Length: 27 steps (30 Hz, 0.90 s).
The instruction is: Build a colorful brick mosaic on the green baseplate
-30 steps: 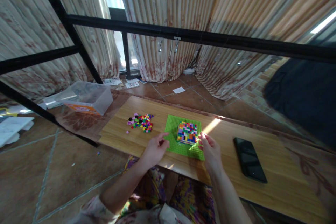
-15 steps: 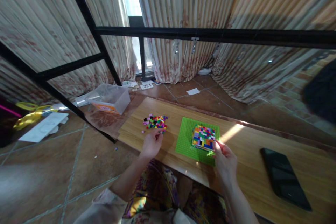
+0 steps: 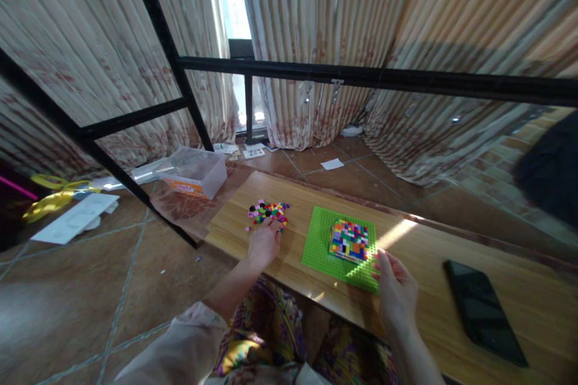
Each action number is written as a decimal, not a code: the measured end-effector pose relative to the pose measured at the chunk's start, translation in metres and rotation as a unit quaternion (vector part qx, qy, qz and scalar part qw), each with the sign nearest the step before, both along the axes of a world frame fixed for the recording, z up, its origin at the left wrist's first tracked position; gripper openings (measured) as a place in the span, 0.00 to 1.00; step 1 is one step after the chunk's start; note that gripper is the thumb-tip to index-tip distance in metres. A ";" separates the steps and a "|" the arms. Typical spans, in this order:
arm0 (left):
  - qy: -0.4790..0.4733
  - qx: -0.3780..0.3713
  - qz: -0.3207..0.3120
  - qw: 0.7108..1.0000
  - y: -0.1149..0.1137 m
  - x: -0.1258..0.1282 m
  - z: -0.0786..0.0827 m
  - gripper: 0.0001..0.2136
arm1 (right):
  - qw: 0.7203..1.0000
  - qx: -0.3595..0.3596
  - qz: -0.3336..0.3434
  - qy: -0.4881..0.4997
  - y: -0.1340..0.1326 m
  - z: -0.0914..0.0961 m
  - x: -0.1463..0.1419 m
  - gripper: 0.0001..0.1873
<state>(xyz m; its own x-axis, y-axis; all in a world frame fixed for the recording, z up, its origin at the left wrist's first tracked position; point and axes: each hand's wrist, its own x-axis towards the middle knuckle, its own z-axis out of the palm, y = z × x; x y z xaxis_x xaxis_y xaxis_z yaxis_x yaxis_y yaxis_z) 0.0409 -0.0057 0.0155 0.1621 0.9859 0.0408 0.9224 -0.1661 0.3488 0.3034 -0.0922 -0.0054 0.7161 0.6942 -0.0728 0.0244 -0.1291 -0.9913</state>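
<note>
Loose bricks (image 3: 268, 212), left hand (image 3: 264, 243) touching, clear bin (image 3: 197, 171) nr.

The left hand (image 3: 264, 243) is covering the near edge of the loose brick pile (image 3: 267, 212), so whatever its fingertips are pinching isn't showing. The bricks are too tiny to make out individually. Right of the right hand (image 3: 396, 290), the phone (image 3: 484, 311) is looking blurry.
</note>
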 end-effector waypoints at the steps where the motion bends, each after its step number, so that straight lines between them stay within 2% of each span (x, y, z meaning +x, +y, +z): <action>1: 0.007 -0.003 0.001 1.000 0.001 0.000 0.000 0.11 | 1.000 0.001 -0.007 -0.006 -0.002 0.001 0.000 0.28; 7: 0.029 0.001 -0.030 0.999 0.001 0.000 -0.001 0.10 | 0.999 0.005 -0.011 -0.040 -0.011 0.011 -0.003 0.27; 11: 0.027 -0.015 -0.049 0.998 -0.005 0.006 0.000 0.08 | 0.996 0.011 -0.004 -0.092 -0.018 0.020 -0.017 0.23; 13: -0.009 -0.022 -0.056 0.998 -0.013 0.013 0.003 0.08 | 0.992 0.028 0.032 -0.120 -0.023 0.024 -0.029 0.20; 15: -0.075 -0.034 -0.074 0.994 -0.024 0.023 0.009 0.07 | 0.981 0.041 0.103 -0.161 -0.028 0.027 -0.043 0.16; 18: -0.215 -0.071 -0.143 0.964 -0.045 0.039 0.019 0.06 | 0.948 0.053 0.214 -0.229 -0.034 0.031 -0.061 0.13; 20: -0.301 -0.106 -0.182 0.930 -0.056 0.049 0.024 0.07 | 0.936 0.062 0.250 -0.241 -0.037 0.034 -0.067 0.12; 23: -0.376 -0.146 -0.191 0.895 -0.064 0.059 0.028 0.06 | 0.938 0.060 0.263 -0.217 -0.041 0.038 -0.068 0.11; 27: -0.390 -0.182 -0.185 0.884 -0.065 0.062 0.030 0.03 | 0.950 0.052 0.266 -0.156 -0.044 0.043 -0.061 0.07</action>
<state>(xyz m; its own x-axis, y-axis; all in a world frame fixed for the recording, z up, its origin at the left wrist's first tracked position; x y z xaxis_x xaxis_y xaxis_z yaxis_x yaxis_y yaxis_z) 0.1033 -0.0707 0.0452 0.5389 0.8420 -0.0261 0.2846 -0.1528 0.9464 0.2427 -0.1367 0.0377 0.2376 0.9555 0.1748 0.3529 0.0827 -0.9320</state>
